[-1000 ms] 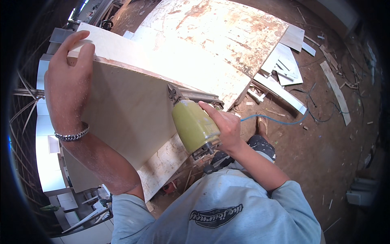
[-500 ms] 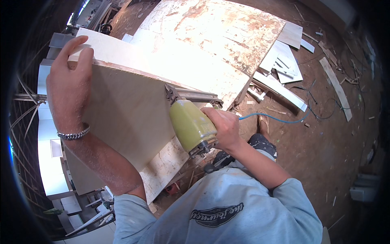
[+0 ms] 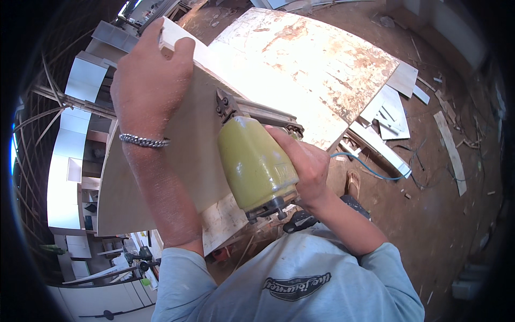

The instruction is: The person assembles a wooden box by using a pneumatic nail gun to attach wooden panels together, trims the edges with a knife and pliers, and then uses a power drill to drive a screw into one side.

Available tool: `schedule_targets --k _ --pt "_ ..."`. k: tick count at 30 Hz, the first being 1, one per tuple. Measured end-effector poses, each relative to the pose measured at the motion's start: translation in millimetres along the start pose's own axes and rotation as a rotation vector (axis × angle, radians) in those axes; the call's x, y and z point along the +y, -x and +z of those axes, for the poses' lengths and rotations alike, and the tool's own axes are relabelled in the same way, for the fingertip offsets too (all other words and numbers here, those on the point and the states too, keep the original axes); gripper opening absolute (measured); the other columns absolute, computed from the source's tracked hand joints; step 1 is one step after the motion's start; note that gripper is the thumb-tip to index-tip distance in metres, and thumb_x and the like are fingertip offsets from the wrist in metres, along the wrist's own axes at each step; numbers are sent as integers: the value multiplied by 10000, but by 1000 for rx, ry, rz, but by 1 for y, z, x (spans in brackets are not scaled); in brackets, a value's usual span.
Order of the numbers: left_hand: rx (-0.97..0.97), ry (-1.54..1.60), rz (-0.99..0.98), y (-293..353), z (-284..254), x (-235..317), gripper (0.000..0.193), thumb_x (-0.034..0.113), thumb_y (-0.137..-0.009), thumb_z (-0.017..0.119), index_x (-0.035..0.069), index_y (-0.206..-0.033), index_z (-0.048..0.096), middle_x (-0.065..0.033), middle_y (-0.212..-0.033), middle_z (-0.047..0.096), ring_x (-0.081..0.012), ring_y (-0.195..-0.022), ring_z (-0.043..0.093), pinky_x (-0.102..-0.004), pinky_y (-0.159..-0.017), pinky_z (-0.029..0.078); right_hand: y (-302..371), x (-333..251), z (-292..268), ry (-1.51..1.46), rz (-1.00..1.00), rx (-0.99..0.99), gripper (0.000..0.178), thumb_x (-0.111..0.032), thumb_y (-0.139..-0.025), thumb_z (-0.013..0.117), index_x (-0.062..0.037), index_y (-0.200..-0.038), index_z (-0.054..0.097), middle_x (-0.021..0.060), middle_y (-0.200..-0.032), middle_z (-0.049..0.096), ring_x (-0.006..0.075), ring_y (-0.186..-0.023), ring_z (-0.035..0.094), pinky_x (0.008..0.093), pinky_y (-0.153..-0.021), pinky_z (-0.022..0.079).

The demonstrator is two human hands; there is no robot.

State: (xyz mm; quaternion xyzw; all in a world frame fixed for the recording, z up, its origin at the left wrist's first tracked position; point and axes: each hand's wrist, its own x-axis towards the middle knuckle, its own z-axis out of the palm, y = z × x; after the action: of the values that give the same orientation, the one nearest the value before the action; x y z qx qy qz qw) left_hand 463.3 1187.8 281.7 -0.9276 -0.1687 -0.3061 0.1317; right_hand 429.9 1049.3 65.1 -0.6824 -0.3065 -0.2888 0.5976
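The left hand (image 3: 151, 86) clasps a corner of the board (image 3: 197, 155), near whose right side the right hand (image 3: 311, 169) curls its fingers around the nail gun (image 3: 255, 161), likely heavy, rigid and best held by its hand-hidden handle.

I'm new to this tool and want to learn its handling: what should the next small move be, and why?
Probably line the nose of the nail gun up squarely with the edge of the panel. The right hand holds the gun, its nose appearing near that edge, though contact isn't clear; the left hand grips the panel's upper corner.
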Motion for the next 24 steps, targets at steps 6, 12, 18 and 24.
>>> schedule_targets --k 6,12,18,24 --pt "-4 -16 -12 2 -2 1 594 425 -830 542 128 -1339 608 -238 -1100 697 -414 -1043 665 -479 -937 512 4 -3 1 -6 62 21 559 -336 -776 755 -9 -1214 639 89 -685 639 232 -547 615 344 -511 465" --pt "10 -17 -17 1 2 -2 562 423 -839 558 162 -1333 622 -247 -1136 685 -434 -1083 645 -487 -953 499 2 -2 0 -42 83 39 587 -384 -764 767 -26 -1212 644 92 -647 610 251 -530 607 351 -514 470" --pt "8 -10 -21 2 -1 2 557 423 -840 554 164 -1328 627 -242 -1133 687 -431 -1081 648 -479 -950 503 3 1 -2 -45 76 20 607 -414 -760 769 -27 -1208 635 98 -660 614 260 -538 608 356 -523 472" --pt "-31 26 -46 -1 -1 4 560 430 -842 549 168 -1331 624 -232 -1118 695 -427 -1080 650 -477 -956 499 4 1 0 -79 104 1 503 -424 -767 766 -48 -1076 634 103 -681 631 265 -568 634 360 -534 478"
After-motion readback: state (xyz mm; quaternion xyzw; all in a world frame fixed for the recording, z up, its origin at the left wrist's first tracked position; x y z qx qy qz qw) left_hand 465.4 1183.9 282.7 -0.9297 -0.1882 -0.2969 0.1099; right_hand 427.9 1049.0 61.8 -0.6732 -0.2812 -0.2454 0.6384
